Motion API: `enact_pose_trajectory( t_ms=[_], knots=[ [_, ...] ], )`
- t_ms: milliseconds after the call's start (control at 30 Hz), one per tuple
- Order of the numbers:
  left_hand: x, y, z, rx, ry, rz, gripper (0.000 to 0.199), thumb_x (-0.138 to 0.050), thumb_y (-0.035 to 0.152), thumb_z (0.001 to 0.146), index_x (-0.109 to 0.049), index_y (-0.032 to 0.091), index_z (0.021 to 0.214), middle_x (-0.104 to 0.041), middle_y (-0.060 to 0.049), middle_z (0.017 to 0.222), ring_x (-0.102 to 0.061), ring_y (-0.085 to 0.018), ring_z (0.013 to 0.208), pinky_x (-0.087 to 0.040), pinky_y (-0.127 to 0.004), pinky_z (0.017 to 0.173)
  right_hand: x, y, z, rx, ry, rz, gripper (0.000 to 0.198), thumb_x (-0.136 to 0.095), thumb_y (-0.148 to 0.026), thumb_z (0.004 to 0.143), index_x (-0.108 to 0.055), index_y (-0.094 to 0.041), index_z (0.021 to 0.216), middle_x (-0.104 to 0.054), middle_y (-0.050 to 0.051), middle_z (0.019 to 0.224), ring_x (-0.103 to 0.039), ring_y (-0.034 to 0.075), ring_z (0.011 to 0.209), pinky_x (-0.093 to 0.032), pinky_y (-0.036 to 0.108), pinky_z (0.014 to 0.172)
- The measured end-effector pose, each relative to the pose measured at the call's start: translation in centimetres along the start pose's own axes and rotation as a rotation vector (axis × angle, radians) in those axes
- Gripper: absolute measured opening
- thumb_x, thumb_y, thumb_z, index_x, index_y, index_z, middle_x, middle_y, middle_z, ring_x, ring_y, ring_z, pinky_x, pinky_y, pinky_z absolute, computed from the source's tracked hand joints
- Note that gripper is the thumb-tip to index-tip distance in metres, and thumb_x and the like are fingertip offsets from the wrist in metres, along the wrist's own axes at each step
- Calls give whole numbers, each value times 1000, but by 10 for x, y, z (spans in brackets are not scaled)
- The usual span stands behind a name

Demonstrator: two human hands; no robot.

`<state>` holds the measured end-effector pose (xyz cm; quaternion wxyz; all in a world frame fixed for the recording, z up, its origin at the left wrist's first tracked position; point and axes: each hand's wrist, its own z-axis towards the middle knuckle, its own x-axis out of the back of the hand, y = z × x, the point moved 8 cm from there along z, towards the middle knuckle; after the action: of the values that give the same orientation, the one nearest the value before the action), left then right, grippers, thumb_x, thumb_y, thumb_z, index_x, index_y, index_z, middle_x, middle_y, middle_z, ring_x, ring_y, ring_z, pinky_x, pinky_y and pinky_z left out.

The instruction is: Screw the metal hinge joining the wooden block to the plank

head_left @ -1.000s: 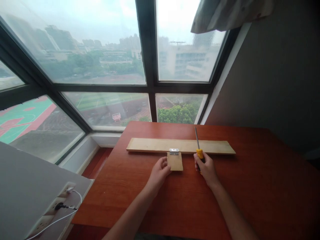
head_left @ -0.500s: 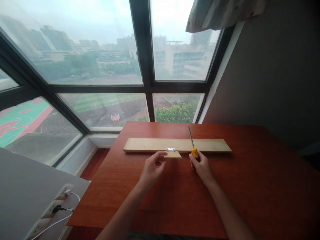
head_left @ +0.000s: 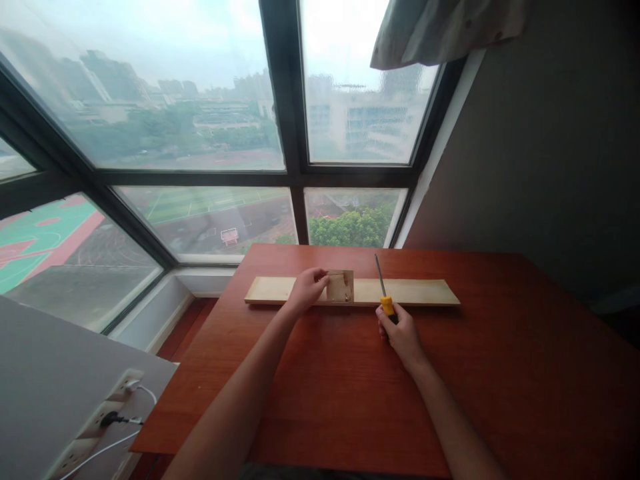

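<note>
I am leaning over a red-brown table [head_left: 350,393] set against a big window [head_left: 200,133], and I am finding no brand, label or writing anywhere that I can read. A long pale board [head_left: 415,292] is lying flat across the far part of the table, just beyond both of my hands. My left hand [head_left: 307,288] is reaching forward over that board, fingers curled, and is pinching the left edge of a small wooden flap [head_left: 341,285]; the flap is standing folded up over the long board, just right of my fingertips. My right hand [head_left: 400,333] is resting on the table just short of the board, closed in a fist around the yellow handle of a screwdriver [head_left: 384,297]. Its metal shaft is pointing away from me, lying across the board, a little right of the flap. Far down to the left of my left arm, a white power strip [head_left: 103,417] with plugged cables is sitting on a grey ledge.
</note>
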<state>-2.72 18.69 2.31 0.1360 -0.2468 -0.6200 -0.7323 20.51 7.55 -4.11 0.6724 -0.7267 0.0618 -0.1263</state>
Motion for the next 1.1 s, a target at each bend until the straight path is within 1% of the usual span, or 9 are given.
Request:
enact_pose_trajectory(
  t_ms=[133, 300, 400, 567, 700, 800, 900, 1033, 1100],
  knots=[
    [-8, -8, 14, 34, -91, 39, 23, -57, 33, 77, -70, 15, 75, -69, -6, 74, -60, -20, 71, -42, -27, 64, -2, 1, 0, -1, -32, 25, 43, -67, -59, 76, -59, -18, 88, -55, -3, 60, -52, 14, 49, -43, 26, 45],
    [-14, -14, 21, 92, -164, 106, 21, -57, 30, 72, -68, 13, 69, -66, -4, 66, -59, -18, 65, -40, -26, 59, -2, 2, 1, -14, -38, 55, 42, -68, -58, 74, -59, -19, 87, -53, -3, 59, -51, 14, 48, -42, 25, 44],
    [-15, -16, 22, 114, -171, 135, 20, -56, 29, 72, -68, 13, 68, -65, -3, 63, -58, -17, 62, -39, -25, 57, -2, 2, 1, -19, -40, 66, 40, -69, -56, 75, -59, -19, 87, -53, -3, 60, -51, 13, 49, -42, 24, 44],
    [-16, -14, 21, 111, -154, 147, 17, -55, 26, 72, -66, 14, 67, -66, -5, 67, -59, -18, 67, -39, -25, 59, -2, 3, 2, -24, -37, 74, 39, -69, -54, 75, -59, -19, 87, -53, -3, 60, -50, 13, 49, -41, 25, 43],
    [-12, -8, 16, 93, -135, 107, 20, -56, 30, 76, -67, 13, 75, -69, -6, 75, -61, -18, 70, -42, -26, 62, -2, 3, 2, -20, -40, 80, 38, -69, -53, 76, -59, -19, 87, -53, -3, 60, -50, 13, 49, -42, 25, 44],
    [-6, 3, 8, 71, -117, 54, 27, -56, 37, 79, -68, 14, 87, -71, -6, 82, -62, -18, 73, -44, -25, 63, -3, 2, 2, -19, -39, 82, 37, -69, -53, 76, -58, -19, 87, -52, -3, 60, -50, 13, 48, -41, 25, 43],
    [3, 19, -7, 9, -60, -32, 29, -59, 40, 80, -69, 14, 87, -67, -4, 76, -59, -16, 70, -42, -24, 62, -3, 2, 2, -20, -39, 81, 37, -69, -53, 76, -58, -19, 86, -52, -4, 59, -49, 13, 48, -40, 25, 43],
    [16, 34, -40, -93, 65, -43, 23, -65, 36, 79, -74, 16, 86, -63, -2, 73, -49, -12, 62, -39, -23, 58, -2, 2, 2, -18, -39, 78, 37, -68, -53, 76, -58, -19, 86, -52, -4, 59, -49, 13, 47, -41, 26, 43],
    [15, 37, -61, -147, 67, -50, 20, -64, 34, 83, -75, 18, 87, -60, -1, 71, -47, -11, 61, -37, -22, 57, -2, 1, 2, -17, -41, 76, 36, -68, -53, 77, -58, -19, 86, -52, -4, 59, -50, 13, 48, -41, 26, 44]
  ],
)
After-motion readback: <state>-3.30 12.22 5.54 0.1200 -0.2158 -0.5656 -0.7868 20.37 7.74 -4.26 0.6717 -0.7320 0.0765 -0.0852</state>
